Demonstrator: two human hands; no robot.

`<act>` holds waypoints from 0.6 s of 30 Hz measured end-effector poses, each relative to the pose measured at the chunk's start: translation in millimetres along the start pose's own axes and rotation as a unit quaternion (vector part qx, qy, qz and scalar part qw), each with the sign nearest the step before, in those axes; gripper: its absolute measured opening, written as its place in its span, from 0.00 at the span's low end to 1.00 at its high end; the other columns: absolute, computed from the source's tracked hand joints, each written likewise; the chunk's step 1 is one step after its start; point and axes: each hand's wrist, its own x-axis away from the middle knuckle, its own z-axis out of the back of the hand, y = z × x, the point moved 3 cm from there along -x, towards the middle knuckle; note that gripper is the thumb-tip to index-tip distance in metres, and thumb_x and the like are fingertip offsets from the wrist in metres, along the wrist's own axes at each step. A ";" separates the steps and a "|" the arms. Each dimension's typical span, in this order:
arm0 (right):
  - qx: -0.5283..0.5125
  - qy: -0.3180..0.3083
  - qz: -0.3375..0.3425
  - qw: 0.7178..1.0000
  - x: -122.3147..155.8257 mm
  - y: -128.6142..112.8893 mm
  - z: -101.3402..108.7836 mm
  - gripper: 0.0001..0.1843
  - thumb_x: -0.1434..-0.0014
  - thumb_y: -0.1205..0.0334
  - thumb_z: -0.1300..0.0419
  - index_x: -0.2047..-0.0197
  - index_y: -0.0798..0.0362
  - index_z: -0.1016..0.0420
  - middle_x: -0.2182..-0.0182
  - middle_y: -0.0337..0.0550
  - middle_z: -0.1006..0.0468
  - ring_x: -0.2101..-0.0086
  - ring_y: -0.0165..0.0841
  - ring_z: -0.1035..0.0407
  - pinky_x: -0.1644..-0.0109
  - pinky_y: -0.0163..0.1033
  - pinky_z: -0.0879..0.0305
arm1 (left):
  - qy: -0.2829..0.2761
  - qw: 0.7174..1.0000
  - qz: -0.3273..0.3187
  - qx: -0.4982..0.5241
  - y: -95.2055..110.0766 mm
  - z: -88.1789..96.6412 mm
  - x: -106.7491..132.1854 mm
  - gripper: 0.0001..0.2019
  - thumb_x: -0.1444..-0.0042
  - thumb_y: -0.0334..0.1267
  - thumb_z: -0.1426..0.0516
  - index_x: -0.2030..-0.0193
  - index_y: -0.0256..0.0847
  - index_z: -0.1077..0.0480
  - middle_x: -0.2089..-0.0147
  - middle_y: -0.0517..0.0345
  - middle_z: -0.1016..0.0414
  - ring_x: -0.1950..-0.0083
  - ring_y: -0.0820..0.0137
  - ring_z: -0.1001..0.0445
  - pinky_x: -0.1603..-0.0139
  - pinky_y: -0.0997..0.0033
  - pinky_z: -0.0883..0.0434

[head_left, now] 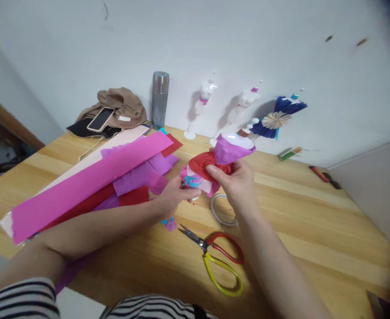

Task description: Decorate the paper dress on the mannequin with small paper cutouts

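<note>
Scissors (214, 257); left hand (173, 195), right hand (236, 179) grip figurine (229, 148), red-purple wrap, maybe tissue.

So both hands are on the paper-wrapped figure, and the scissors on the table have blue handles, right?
Not quite. The left hand and right hand are on the paper-wrapped figure, and the scissors lie on the table, but the head view shows their handles red and yellow, not blue.

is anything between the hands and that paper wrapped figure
Nothing visible: the right hand grips the red and purple paper on the figure, and the left hand pinches its pink lower end. The scissors lie on the table, nearer the person.
</note>
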 end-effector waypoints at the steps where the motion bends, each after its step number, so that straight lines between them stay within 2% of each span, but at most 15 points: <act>1: -0.007 0.001 -0.003 1.000 -0.4 0.7 0.1 0.19 0.53 0.47 0.27 0.63 0.49 0.21 0.65 0.44 0.17 0.63 0.43 0.23 0.57 0.50 0.24 | -0.007 1.000 0.009 0.011 -2.0 2.8 0.5 0.22 0.58 0.43 0.27 0.58 0.38 0.26 0.66 0.60 0.25 0.66 0.73 0.28 0.69 0.75 0.34; 4: -0.022 0.008 -0.006 1.000 -0.4 0.9 -0.4 0.20 0.54 0.46 0.26 0.63 0.49 0.19 0.66 0.44 0.16 0.65 0.41 0.23 0.59 0.49 0.24 | 0.005 0.996 0.047 0.071 -7.4 10.9 -0.4 0.24 0.59 0.47 0.26 0.59 0.36 0.24 0.64 0.54 0.23 0.63 0.70 0.26 0.69 0.74 0.34; 8: -0.021 0.007 -0.006 1.000 0.7 -1.7 -1.6 0.19 0.54 0.48 0.25 0.62 0.49 0.18 0.64 0.46 0.15 0.64 0.44 0.22 0.58 0.51 0.23 | 0.044 0.990 0.055 0.121 -3.3 10.9 -2.0 0.22 0.55 0.49 0.28 0.58 0.37 0.22 0.63 0.55 0.22 0.66 0.73 0.28 0.70 0.75 0.36; 14: -0.009 0.015 0.005 1.000 1.4 -1.9 -1.4 0.18 0.53 0.50 0.26 0.61 0.50 0.19 0.64 0.48 0.14 0.62 0.47 0.21 0.56 0.53 0.23 | 0.099 0.980 0.053 0.164 10.8 -4.9 0.3 0.13 0.54 0.39 0.29 0.63 0.36 0.22 0.64 0.54 0.21 0.64 0.70 0.26 0.62 0.72 0.32; 18: -0.006 0.016 0.015 1.000 1.1 -1.0 -2.0 0.19 0.52 0.49 0.26 0.61 0.50 0.19 0.64 0.48 0.15 0.61 0.47 0.21 0.56 0.53 0.23 | 0.111 0.977 0.050 0.175 11.4 -7.3 -1.4 0.08 0.53 0.34 0.31 0.67 0.37 0.23 0.67 0.56 0.22 0.63 0.70 0.26 0.61 0.72 0.31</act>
